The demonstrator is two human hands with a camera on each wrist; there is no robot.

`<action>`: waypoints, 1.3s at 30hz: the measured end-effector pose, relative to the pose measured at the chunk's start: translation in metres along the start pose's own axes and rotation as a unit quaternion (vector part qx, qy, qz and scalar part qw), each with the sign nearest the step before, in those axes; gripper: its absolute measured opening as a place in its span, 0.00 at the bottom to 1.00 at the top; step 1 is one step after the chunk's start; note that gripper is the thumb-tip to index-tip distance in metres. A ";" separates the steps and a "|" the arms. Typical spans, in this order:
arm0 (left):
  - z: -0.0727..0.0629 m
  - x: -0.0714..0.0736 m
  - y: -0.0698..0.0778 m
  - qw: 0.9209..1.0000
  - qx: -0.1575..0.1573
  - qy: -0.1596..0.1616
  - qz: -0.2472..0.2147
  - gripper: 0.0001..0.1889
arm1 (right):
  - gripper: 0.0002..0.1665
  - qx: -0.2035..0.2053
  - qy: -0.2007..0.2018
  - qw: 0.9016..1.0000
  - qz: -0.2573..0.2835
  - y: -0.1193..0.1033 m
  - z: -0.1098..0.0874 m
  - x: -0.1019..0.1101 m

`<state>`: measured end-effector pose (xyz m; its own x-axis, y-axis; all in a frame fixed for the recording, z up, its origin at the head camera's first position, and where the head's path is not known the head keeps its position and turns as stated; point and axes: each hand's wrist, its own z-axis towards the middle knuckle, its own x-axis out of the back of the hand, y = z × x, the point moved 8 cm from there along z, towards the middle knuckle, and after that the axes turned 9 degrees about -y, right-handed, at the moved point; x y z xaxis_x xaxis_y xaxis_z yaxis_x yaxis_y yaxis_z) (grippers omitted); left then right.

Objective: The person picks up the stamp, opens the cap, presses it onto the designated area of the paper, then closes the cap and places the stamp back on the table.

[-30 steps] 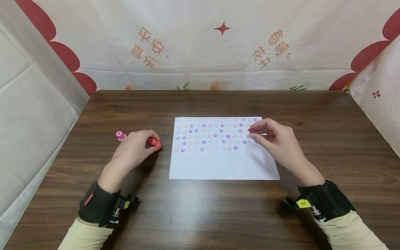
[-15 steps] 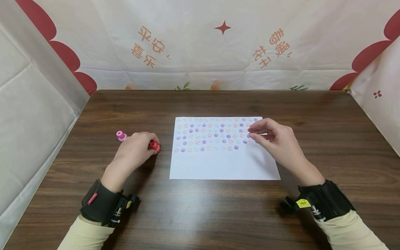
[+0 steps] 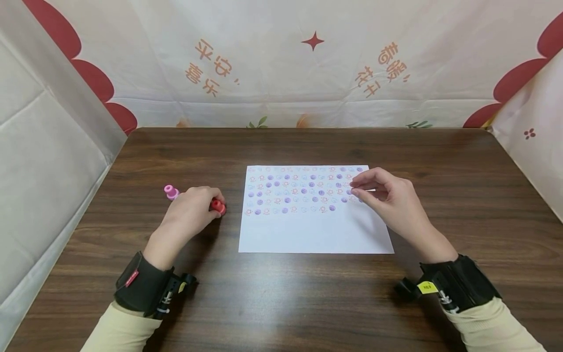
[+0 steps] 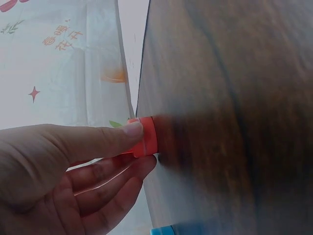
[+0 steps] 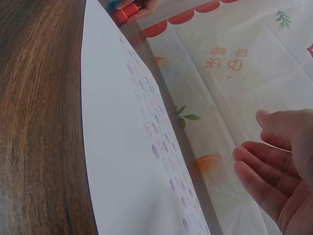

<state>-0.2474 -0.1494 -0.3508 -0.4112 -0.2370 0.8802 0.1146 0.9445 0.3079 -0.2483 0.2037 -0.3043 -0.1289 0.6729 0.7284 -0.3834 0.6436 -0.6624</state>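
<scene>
Left of the paper, my left hand (image 3: 190, 209) pinches a red toy stamp (image 3: 218, 207) between thumb and fingers. In the left wrist view the thumb lies along the red stamp (image 4: 146, 137), low at the tabletop. A pink stamp (image 3: 170, 191) stands just behind that hand, partly covered by it. The white paper (image 3: 308, 234) carries rows of purple, red and pale blue stamped prints on its upper part. My right hand (image 3: 393, 203) hovers over the paper's right side. Its fingers are loosely bent with nothing between them, as the right wrist view also shows.
A blue piece (image 4: 163, 230), probably another stamp, peeks in at the bottom of the left wrist view. The dark wooden table (image 3: 281, 298) ends at a straight back edge. Beyond it hangs a pale printed cloth (image 3: 281, 68). Both wrists wear black camera straps.
Over the last second the left hand has shifted very slightly and its fingers have closed in on the red stamp. The right hand and the paper have stayed in place.
</scene>
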 end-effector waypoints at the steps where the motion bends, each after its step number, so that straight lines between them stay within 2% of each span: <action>1: 0.000 0.000 0.000 1.000 -0.001 0.000 0.000 0.12 | 0.13 0.000 0.001 1.000 -0.001 0.000 0.000 0.000; 13: 0.000 0.000 0.000 1.000 -0.010 0.019 0.006 0.16 | 0.13 0.007 0.014 1.000 -0.009 0.000 0.002 0.004; 22: -0.005 0.014 0.003 0.999 -0.007 0.040 -0.009 0.22 | 0.15 0.007 0.018 1.000 -0.014 -0.002 0.005 0.008; 28: -0.008 0.028 0.013 0.997 -0.015 0.079 -0.018 0.28 | 0.18 0.006 0.018 1.000 -0.020 -0.004 0.007 0.010; 32: -0.008 0.034 0.024 0.994 -0.025 0.101 -0.027 0.32 | 0.23 0.026 0.025 0.999 -0.032 -0.009 0.009 0.013; 36: -0.008 0.037 0.035 0.992 -0.036 0.122 -0.018 0.35 | 0.26 0.044 0.027 0.998 -0.048 -0.014 0.011 0.013; 39: -0.007 0.037 0.043 0.990 -0.047 0.130 -0.004 0.38 | 0.28 0.043 0.024 0.997 -0.063 -0.017 0.013 0.013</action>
<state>-0.2517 -0.1189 -0.3025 -0.1666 -0.3060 0.9373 0.2014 0.9200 0.3361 -0.2551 0.1969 -0.2814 -0.0306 0.6064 0.7946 -0.4706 0.6926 -0.5467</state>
